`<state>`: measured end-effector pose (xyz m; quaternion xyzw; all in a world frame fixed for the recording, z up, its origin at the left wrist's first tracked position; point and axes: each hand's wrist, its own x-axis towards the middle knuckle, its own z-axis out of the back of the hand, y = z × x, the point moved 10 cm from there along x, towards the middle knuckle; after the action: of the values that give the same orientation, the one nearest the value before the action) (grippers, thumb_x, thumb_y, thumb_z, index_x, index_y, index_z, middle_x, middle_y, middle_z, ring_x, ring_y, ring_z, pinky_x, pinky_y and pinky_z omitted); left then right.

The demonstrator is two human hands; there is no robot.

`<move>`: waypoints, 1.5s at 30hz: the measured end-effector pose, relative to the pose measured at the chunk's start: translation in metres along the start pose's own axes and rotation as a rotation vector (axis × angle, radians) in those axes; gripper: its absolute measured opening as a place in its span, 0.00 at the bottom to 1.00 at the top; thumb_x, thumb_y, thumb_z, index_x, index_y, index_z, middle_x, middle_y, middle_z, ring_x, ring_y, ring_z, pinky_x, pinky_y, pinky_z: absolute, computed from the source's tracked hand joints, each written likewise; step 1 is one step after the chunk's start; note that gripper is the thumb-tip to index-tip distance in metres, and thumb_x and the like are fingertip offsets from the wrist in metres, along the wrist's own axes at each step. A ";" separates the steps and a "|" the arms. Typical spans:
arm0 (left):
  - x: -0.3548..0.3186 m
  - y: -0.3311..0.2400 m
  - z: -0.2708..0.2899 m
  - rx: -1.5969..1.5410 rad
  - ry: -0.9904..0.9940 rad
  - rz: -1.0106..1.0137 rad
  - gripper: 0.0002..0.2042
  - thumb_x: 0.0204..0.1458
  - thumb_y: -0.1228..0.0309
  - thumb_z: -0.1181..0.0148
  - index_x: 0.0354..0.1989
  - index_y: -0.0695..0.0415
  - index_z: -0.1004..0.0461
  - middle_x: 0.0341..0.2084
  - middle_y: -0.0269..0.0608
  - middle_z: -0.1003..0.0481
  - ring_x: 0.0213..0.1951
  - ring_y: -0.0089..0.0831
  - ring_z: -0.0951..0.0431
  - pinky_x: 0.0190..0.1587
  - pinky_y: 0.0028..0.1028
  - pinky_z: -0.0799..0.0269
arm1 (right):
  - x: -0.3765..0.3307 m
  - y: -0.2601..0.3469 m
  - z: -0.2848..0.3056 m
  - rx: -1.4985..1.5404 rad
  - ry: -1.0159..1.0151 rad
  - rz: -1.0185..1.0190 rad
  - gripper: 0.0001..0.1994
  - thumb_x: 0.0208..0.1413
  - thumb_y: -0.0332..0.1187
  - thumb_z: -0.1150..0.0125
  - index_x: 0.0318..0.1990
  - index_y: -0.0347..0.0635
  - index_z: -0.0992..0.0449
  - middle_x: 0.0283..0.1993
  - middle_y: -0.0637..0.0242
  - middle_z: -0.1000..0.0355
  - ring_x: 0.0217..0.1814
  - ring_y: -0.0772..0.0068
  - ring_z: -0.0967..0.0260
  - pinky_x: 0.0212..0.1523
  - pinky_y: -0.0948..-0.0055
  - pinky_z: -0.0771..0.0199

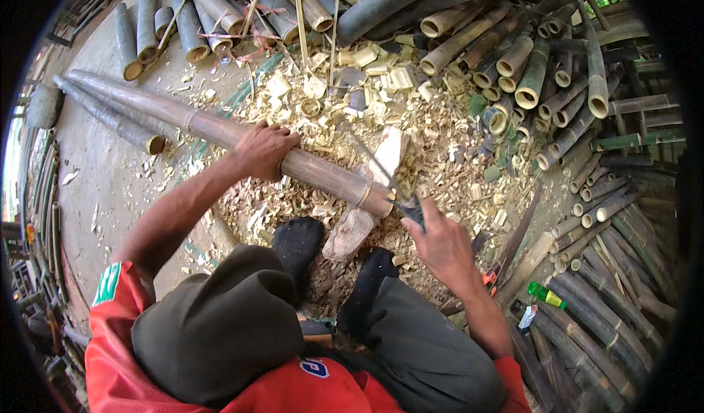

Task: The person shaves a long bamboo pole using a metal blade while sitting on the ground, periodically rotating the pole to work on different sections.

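Note:
My left hand grips a long brown bamboo pole that runs from the upper left down to the centre. Its cut end rests on a pale wooden block. My right hand holds a thin saw by its dark handle, the blade lying across the pole close to that cut end. My knees in dark trousers and my black socks sit just below the pole.
Sawdust, chips and short bamboo rings litter the ground. Cut bamboo tubes are stacked at the top and right. A second pole lies at left. A green bottle stands at right.

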<state>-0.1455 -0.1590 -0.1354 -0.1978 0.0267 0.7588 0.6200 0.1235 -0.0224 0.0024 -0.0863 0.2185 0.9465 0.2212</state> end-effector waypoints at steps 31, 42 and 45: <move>0.015 0.001 -0.011 -0.077 0.123 0.014 0.17 0.39 0.68 0.26 0.41 0.51 0.19 0.34 0.39 0.17 0.39 0.39 0.15 0.46 0.42 0.20 | -0.001 -0.053 -0.060 -0.114 0.179 -0.104 0.16 0.72 0.39 0.42 0.50 0.32 0.36 0.25 0.49 0.23 0.24 0.46 0.20 0.24 0.51 0.18; 0.008 -0.001 -0.014 -0.017 -0.002 0.034 0.19 0.39 0.66 0.26 0.42 0.52 0.24 0.39 0.40 0.20 0.50 0.39 0.18 0.60 0.43 0.26 | -0.002 -0.050 -0.070 -0.210 0.159 -0.073 0.20 0.69 0.37 0.38 0.55 0.25 0.32 0.28 0.47 0.22 0.26 0.49 0.18 0.25 0.54 0.18; 0.002 0.003 -0.009 0.002 0.019 0.053 0.18 0.41 0.65 0.27 0.42 0.52 0.24 0.39 0.40 0.20 0.51 0.40 0.18 0.61 0.43 0.26 | 0.005 -0.021 -0.037 -0.142 0.105 -0.042 0.18 0.70 0.38 0.39 0.53 0.30 0.32 0.28 0.47 0.21 0.24 0.52 0.19 0.21 0.55 0.20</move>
<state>-0.1465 -0.1602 -0.1455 -0.2039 0.0385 0.7730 0.5996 0.1308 -0.0205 -0.0400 -0.1560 0.1601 0.9490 0.2224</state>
